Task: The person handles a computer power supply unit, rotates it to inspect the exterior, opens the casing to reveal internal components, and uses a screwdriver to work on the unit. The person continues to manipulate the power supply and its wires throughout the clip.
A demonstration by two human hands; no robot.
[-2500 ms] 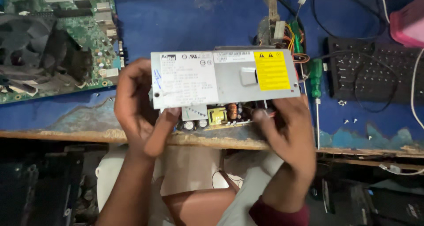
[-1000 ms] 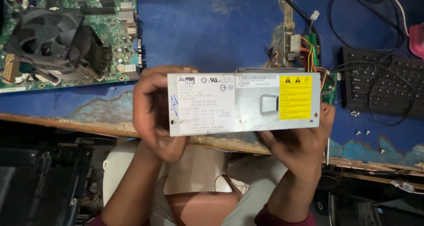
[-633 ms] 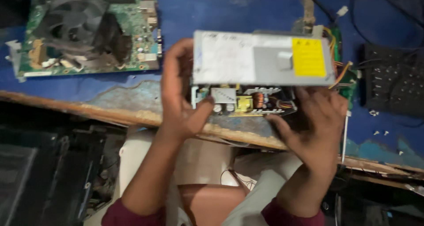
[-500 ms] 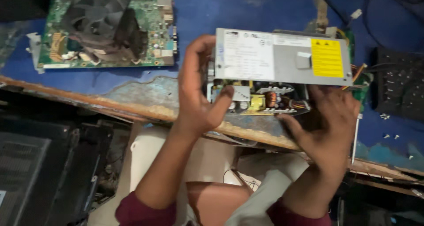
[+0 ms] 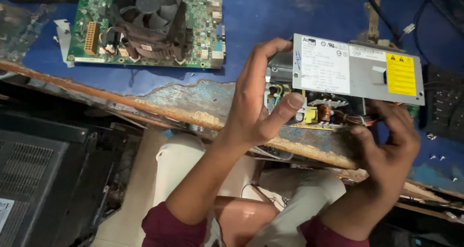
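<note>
1. Head view: both hands hold a grey sheet-metal power supply box (image 5: 355,70) above the near edge of the worn blue-painted wooden bench (image 5: 193,102), towards its right end.
2. The box is long and flat-sided. Its lid carries a white printed label on the left half and a yellow warning label near the right end.
3. The near side of the box is open. Inside show a circuit board with a yellow transformer, a copper-wound coil, dark capacitors and coloured wires at the right end.
4. The left hand (image 5: 256,99) is clamped on the left end of the box: fingers curl over the top corner and the thumb presses against the open near side.
5. The right hand (image 5: 389,148) grips the box from below at its right end, fingertips at the lower edge of the open side.
6. A green computer motherboard with a black round cooling fan (image 5: 147,25) lies flat at the far left corner of the bench, well apart from the box.
7. A black keyboard (image 5: 444,109) lies at the right edge, just beyond the box.
</note>
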